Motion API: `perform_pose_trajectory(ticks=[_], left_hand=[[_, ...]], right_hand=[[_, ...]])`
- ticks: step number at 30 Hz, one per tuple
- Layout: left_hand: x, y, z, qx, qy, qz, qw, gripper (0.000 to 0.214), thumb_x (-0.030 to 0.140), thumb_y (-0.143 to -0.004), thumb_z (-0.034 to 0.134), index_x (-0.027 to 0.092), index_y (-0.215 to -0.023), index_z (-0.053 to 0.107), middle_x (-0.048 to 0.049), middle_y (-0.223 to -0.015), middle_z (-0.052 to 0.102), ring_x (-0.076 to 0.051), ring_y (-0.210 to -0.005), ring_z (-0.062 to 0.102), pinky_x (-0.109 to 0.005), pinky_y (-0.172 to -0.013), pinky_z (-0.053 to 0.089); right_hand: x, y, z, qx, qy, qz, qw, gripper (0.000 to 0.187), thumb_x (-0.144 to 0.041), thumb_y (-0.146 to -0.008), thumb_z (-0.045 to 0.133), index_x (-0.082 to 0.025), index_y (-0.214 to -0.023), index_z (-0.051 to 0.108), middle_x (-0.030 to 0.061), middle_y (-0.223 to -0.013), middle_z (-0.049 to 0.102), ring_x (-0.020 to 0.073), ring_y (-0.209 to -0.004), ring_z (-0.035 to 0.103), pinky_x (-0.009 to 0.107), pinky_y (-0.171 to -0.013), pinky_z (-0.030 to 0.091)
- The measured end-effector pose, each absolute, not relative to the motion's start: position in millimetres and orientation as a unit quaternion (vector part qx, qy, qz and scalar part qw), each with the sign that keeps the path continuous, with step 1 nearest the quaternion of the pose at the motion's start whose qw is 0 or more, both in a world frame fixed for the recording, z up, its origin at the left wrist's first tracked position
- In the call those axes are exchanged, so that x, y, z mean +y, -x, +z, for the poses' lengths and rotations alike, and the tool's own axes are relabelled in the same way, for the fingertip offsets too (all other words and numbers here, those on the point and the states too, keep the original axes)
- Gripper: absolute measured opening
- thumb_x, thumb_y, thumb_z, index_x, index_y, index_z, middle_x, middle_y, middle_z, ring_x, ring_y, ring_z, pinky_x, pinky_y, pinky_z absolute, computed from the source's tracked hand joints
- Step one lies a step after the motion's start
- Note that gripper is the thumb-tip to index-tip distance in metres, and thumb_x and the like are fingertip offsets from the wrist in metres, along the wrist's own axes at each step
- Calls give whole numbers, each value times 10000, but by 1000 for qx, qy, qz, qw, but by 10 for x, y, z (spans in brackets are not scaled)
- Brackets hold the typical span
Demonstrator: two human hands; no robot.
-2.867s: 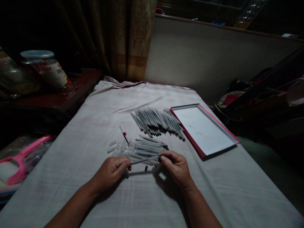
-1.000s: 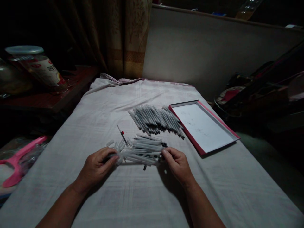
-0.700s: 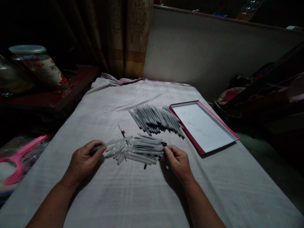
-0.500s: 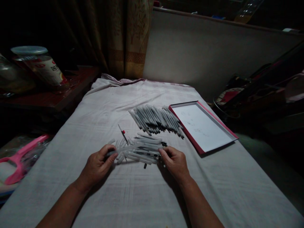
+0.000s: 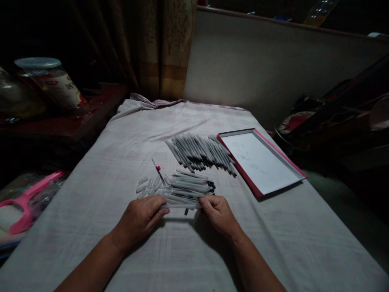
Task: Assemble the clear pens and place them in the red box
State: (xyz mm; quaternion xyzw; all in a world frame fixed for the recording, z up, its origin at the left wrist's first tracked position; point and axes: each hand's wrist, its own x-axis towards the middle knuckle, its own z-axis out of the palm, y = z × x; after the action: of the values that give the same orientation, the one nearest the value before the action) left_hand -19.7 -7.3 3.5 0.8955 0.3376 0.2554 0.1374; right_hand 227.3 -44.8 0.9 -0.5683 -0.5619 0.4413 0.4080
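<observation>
My left hand (image 5: 142,219) and my right hand (image 5: 217,213) pinch the two ends of one clear pen tube (image 5: 181,206), held level just above the cloth. Right behind it lies a loose heap of clear pen barrels (image 5: 187,188) with several small caps (image 5: 145,186) to its left. A thin refill with a red tip (image 5: 158,169) rests beside them. Farther back sits a tidy row of assembled dark-tipped pens (image 5: 200,153).
A pale cloth covers the table (image 5: 127,134). A shallow red-edged box lid with a white inside (image 5: 261,162) lies at the right. Jars (image 5: 53,85) stand on a dark shelf at the left, and a pink plastic tool (image 5: 27,198) lies lower left. Curtain and wall behind.
My left hand reached out to the caps at the left, then came back in. Both hands now meet on one tube in front of the heap.
</observation>
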Motion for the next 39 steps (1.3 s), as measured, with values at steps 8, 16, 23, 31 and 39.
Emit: perform_pose_trajectory(ticks=[8,16,23,31,39], left_hand=[[-41,239,50,337,-872,216,282,376,402,-996,385,196,-721,538,20,-622,560,-116,-555,551,-223,-547,395],[147,440,100,502,-716,346,339,407,486,-962,413,207,-678,493,45,-547,442,-122,-493,452,-244,-500,388],[255,372,-53,476,-813,335,15,262,376,-972,476,201,-975,671,-61,-897,686,-222,-866,620,-355,-806,442],[248,373,-187,473,-831,294,-25,285,380,-985,452,206,-1113,639,-82,-1008,671,-243,-952,604,-375,-838,429],[648,237,-20,460,-849,260,-10,244,310,-967,458,221,-1020,680,-66,-981,693,-229,-921,620,-362,-811,450]], right_hand=[[-463,-2272,41,-534,535,493,431,579,-637,-846,542,-183,-488,505,-27,-464,432,98,-459,389,227,-460,319],[-403,-2461,55,-496,594,346,531,310,-473,-866,593,-207,-715,642,-9,-566,570,137,-518,500,255,-501,405],[-385,-2219,-93,-707,556,83,428,149,-255,-892,587,-203,-869,724,73,-839,702,216,-815,624,359,-754,497],[-355,-2300,-163,-698,571,27,431,144,-261,-870,623,-200,-948,727,88,-921,701,235,-885,634,369,-781,522],[-279,-2555,-278,-589,615,55,521,185,-278,-895,569,-202,-775,687,49,-776,689,195,-760,648,327,-734,518]])
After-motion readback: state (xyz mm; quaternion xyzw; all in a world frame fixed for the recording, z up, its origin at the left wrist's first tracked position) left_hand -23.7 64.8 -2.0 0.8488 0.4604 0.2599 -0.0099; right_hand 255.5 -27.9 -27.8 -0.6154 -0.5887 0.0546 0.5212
